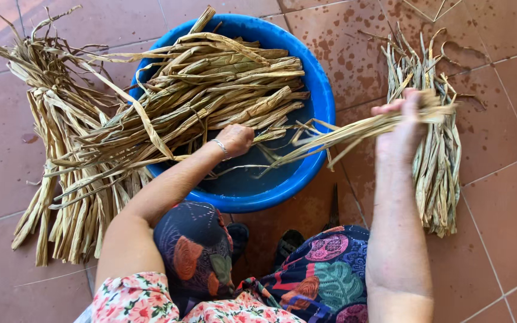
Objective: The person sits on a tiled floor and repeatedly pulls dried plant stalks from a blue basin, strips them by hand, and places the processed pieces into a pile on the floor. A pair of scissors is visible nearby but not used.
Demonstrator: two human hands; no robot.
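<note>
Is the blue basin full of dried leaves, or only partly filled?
Partly filled. The dried leaves cover the far half of the blue basin; the near half shows bare dark bottom, perhaps wet, which I cannot tell.

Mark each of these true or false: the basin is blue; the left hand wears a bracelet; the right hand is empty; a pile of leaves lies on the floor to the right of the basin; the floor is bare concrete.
1. The basin is blue. True.
2. The left hand wears a bracelet. True: a thin silvery one at the wrist.
3. The right hand is empty. False: it grips a strip of dried leaves stretched between both hands.
4. A pile of leaves lies on the floor to the right of the basin. True.
5. The floor is bare concrete. False: it is reddish-brown tile with visible joints.
</note>
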